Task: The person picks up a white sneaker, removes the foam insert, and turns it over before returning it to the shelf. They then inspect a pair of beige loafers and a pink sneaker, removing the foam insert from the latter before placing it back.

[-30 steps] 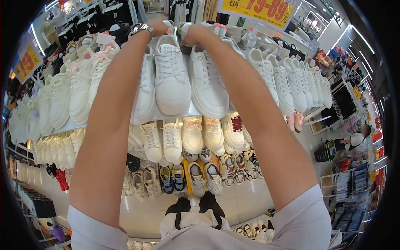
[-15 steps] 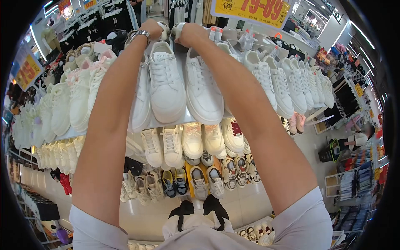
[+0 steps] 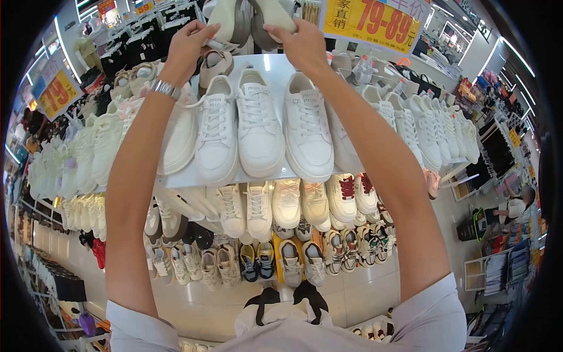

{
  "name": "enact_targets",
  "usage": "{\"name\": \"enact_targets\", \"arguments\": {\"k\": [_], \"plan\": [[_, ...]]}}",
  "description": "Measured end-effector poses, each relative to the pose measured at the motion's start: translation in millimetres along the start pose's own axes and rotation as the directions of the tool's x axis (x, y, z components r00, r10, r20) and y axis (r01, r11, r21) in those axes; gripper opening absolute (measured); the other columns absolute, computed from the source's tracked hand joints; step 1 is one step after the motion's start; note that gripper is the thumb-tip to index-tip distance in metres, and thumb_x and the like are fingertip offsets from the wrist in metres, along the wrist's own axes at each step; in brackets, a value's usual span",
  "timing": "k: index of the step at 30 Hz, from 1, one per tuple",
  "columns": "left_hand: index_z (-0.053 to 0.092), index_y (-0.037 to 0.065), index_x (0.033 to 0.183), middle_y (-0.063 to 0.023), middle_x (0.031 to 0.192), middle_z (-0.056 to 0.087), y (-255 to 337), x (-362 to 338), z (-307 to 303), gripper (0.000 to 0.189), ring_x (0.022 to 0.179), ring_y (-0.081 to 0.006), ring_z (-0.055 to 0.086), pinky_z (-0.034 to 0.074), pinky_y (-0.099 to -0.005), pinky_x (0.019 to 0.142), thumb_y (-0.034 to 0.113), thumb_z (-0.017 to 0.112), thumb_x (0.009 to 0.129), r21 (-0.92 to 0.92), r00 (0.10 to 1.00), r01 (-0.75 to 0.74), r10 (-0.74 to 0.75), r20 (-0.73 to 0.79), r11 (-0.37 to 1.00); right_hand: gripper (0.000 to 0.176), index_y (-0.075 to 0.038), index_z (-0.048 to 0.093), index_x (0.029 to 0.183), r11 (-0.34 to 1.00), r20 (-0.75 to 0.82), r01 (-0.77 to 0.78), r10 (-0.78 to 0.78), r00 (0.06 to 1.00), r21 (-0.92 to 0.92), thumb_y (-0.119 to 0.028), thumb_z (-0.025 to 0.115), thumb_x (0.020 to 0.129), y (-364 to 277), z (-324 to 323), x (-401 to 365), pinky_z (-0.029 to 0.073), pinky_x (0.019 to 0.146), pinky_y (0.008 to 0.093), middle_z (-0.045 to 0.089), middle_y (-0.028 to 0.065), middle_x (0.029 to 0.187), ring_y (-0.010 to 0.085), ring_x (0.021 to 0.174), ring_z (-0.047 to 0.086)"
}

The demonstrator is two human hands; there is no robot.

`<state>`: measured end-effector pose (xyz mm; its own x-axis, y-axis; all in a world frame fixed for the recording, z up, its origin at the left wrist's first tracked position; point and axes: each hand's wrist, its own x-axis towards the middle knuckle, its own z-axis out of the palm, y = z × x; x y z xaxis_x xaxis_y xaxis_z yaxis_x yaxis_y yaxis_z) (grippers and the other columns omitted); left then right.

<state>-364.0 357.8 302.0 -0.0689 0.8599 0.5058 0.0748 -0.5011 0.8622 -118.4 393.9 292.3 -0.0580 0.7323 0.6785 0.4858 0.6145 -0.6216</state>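
Observation:
At the top of the view, two cream shoes with grey soles are raised above the back of the shelf, partly cut off by the frame. My left hand (image 3: 190,48) is closed at the edge of the left cream shoe (image 3: 224,16), with a small white tag (image 3: 223,44) by the fingertips. My right hand (image 3: 298,44) grips the right cream shoe (image 3: 275,16), thumb toward its sole. Just under my left hand stands a beige shoe (image 3: 216,66). White lace-up sneakers (image 3: 260,126) stand in front of it, between my forearms.
The white shelf (image 3: 258,176) carries rows of white sneakers on both sides. Lower tiers hold cream shoes (image 3: 287,205) and several coloured sneakers (image 3: 290,261). A yellow price sign (image 3: 375,23) hangs at upper right. A person (image 3: 516,202) with a basket (image 3: 471,226) is far right.
Both hands have come up, and the cream shoes now show higher above the shelf, soles in view. The head view has shifted, so the shelf appears lower and further right.

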Motion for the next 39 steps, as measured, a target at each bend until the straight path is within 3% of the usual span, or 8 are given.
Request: {"name": "enact_targets", "arguments": {"k": [5,9,13,21,25,26,33,39], "plan": [[0.056,0.005,0.101,-0.0016,0.100,0.058,49,-93,-18,0.022,0.092,-0.0088,0.056,0.049,-0.0271,0.082,0.016,0.069,0.089,-0.165,0.997,0.007,0.006,0.080,0.986,0.041,0.001,0.067,0.096,0.868,-0.032,0.012,0.005,0.999,0.497,-0.038,0.073,0.083,-69,-35,-82,0.045,0.062,0.0279,0.065,0.0042,0.078,0.0095,0.067,0.056],[0.032,0.000,0.140,-0.0113,0.128,0.052,80,-192,0,0.081,0.116,-0.0180,0.054,0.044,-0.0323,0.101,0.009,0.080,0.075,-0.391,0.985,0.061,0.007,0.172,0.919,0.034,0.003,0.065,0.111,0.842,0.086,-0.152,0.126,0.988,0.518,-0.016,0.074,0.084,-101,-66,-170,0.048,0.068,0.0224,0.069,0.0058,0.089,0.0088,0.077,0.061],[0.024,-0.001,0.141,-0.0147,0.130,0.051,88,-261,22,0.095,0.118,-0.0241,0.056,0.047,-0.0355,0.101,0.006,0.084,0.067,-0.306,0.966,0.252,-0.258,0.021,0.918,0.052,0.010,0.052,0.128,0.651,0.175,-0.181,0.075,0.982,0.737,0.005,0.072,0.080,-113,-71,-247,0.054,0.084,0.0293,0.068,0.0126,0.106,0.0161,0.091,0.066],[0.027,-0.001,0.140,-0.0137,0.129,0.053,49,-328,36,0.098,0.115,-0.0214,0.057,0.047,-0.0348,0.099,0.005,0.087,0.063,-0.289,0.913,0.409,-0.387,0.132,0.866,0.031,-0.003,0.050,0.083,0.683,0.256,-0.293,0.157,0.954,0.670,0.009,0.077,0.073,-92,-78,-329,0.047,0.091,0.0325,0.063,0.0157,0.117,0.0183,0.107,0.059],[0.028,-0.003,0.139,-0.0133,0.128,0.054,53,-352,49,0.101,0.115,-0.0219,0.057,0.048,-0.0355,0.098,0.002,0.090,0.060,-0.255,0.894,0.448,-0.426,0.139,0.857,0.074,0.000,0.039,0.131,0.469,0.294,-0.461,0.388,0.874,0.753,0.009,0.079,0.069,-109,-91,-347,0.042,0.102,0.0374,0.054,0.0181,0.131,0.0237,0.119,0.054],[0.029,-0.002,0.139,-0.0135,0.128,0.054,51,-358,50,0.100,0.115,-0.0220,0.057,0.048,-0.0357,0.097,0.002,0.090,0.060,-0.251,0.889,0.456,-0.425,0.169,0.854,0.107,-0.001,0.013,0.150,0.494,0.343,-0.475,0.338,0.877,0.729,0.009,0.080,0.067,-105,-98,-349,0.039,0.106,0.0384,0.046,0.0184,0.139,0.0260,0.127,0.048],[0.032,-0.002,0.135,-0.0144,0.127,0.054,46,-388,70,0.092,0.115,-0.0214,0.057,0.051,-0.0360,0.094,0.005,0.090,0.063,-0.181,0.900,0.433,-0.411,0.146,0.883,0.099,0.001,0.024,0.148,0.476,0.697,-0.728,0.286,0.658,0.493,0.004,0.083,0.068,-84,-127,-371,0.032,0.110,0.0369,0.041,0.0150,0.143,0.0230,0.132,0.039],[0.039,-0.003,0.130,-0.0134,0.121,0.058,40,-408,77,0.086,0.108,-0.0207,0.061,0.053,-0.0355,0.090,0.006,0.090,0.062,-0.143,0.881,0.468,-0.449,0.147,0.872,0.096,0.002,0.028,0.146,0.538,0.656,-0.710,0.337,0.675,0.455,-0.005,0.085,0.069,-77,-123,-394,0.035,0.106,0.0356,0.045,0.0139,0.138,0.0225,0.127,0.043]]}}
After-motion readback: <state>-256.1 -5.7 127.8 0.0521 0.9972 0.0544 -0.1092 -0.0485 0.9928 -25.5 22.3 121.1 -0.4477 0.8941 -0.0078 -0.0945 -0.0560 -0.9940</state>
